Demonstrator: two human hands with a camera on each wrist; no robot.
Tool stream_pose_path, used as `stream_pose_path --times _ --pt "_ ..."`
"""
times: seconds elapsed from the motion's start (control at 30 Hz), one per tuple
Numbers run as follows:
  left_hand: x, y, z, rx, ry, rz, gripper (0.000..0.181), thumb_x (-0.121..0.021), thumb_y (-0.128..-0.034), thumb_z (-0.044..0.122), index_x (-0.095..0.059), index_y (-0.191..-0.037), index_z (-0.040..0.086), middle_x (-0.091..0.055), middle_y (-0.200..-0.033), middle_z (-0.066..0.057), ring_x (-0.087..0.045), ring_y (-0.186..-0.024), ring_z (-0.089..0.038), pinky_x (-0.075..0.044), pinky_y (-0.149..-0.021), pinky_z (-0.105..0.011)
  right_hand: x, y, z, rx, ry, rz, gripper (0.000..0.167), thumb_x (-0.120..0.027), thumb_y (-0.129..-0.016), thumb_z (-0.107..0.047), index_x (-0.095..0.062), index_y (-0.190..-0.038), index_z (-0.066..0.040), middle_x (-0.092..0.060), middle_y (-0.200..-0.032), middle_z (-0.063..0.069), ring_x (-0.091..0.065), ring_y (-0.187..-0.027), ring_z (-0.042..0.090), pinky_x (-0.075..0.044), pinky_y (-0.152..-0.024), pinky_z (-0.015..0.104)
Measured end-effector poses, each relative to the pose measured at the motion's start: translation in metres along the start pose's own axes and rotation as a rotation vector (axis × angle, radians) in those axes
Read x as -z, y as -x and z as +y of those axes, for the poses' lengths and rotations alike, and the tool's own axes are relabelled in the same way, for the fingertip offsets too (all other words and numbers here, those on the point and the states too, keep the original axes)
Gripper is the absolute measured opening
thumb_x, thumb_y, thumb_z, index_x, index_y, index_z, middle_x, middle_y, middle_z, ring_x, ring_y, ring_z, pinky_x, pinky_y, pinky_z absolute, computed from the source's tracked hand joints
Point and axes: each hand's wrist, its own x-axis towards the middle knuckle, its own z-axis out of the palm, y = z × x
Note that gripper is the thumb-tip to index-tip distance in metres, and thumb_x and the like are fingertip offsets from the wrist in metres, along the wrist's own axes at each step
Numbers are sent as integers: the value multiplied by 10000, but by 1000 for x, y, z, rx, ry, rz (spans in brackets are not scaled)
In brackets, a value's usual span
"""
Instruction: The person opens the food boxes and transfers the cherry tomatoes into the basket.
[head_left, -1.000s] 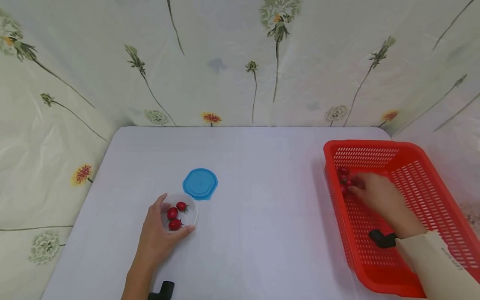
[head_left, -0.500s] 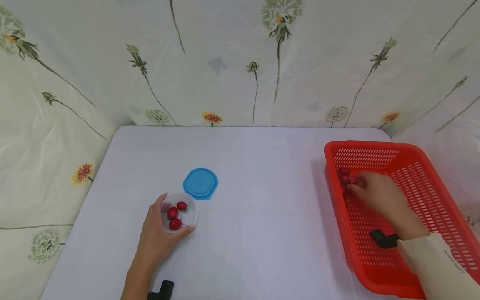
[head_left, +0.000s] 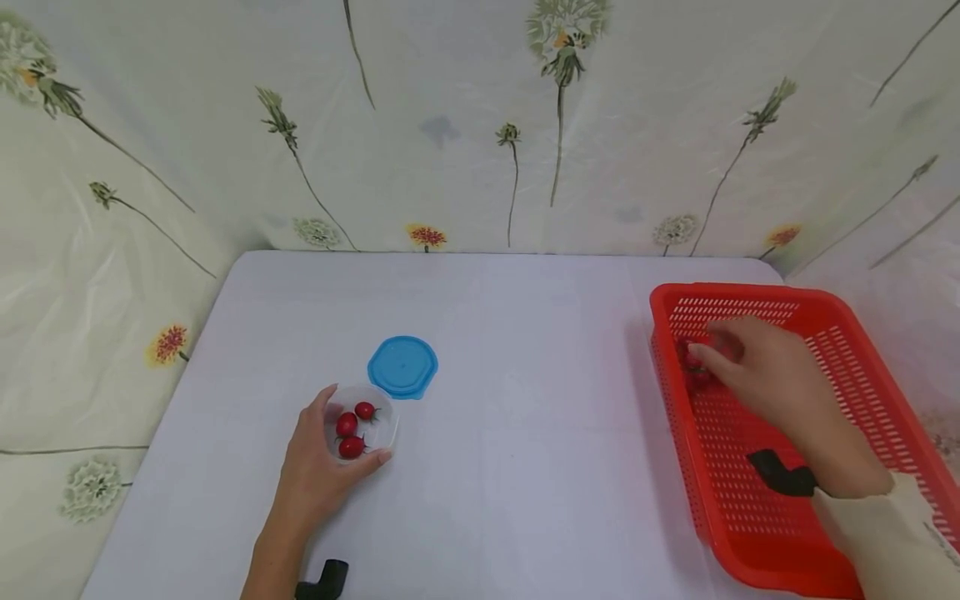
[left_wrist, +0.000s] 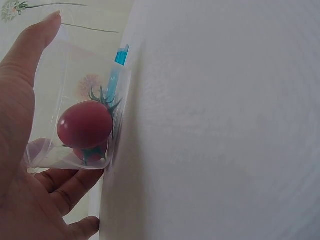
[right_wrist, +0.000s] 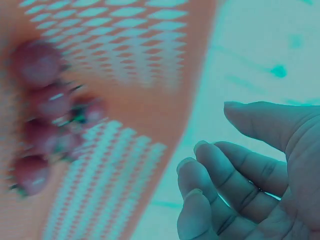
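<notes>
In the head view, a jerk of the left hand gripping the clear cup could spill its three tomatoes; the right hand hovers in the red basket. Left wrist view: cup between thumb and fingers. Right wrist view: empty, loosely bent fingers, apart from the basket tomatoes.

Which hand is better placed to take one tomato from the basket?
Probably the right hand: it is at the basket, near its tomatoes, apparently holding nothing, while the left hand grips the clear cup.
</notes>
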Motion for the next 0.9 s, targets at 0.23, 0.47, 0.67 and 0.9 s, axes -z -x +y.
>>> stream_pose_path --times 0.23,0.47,0.67,0.9 --pt "0 1 -2 7 -1 6 1223 -930 -717 551 -212 -1653 228 -428 -1550 -127 -435 -1414 -386 -545 -962 -592 13 -4 -70 134 -69 -70 490 -844 -905 -266 -675 -1319 -66 -690 -1016 77 -627 -906 272 -615 -666 398" --pt "-4 0 -3 -3 19 10 1212 -937 -718 534 -226 -1647 219 -444 -1530 -130 -440 -1407 -379 -550 -953 -605 2 -11 -140 354 -143 -199 485 -840 -907 -295 -689 -1339 -133 -726 -1101 -11 -665 -945 168 -599 -742 321" --pt "-4 -1 -3 1 21 8 1205 -941 -715 529 -236 -1641 213 -448 -1519 -130 -445 -1399 -376 -552 -948 -613 -25 -14 -181 506 -194 -332 475 -808 -940 -282 -670 -1371 -137 -719 -1168 -24 -672 -992 140 -602 -798 303" --pt "-2 -1 -2 2 11 9 1221 -925 -706 582 -228 -1647 236 -439 -1542 -123 -444 -1404 -379 -551 -955 -597 -68 -13 -221 673 -194 -487 425 -758 -985 -275 -674 -1364 -105 -703 -1266 5 -675 -1057 130 -582 -890 285"
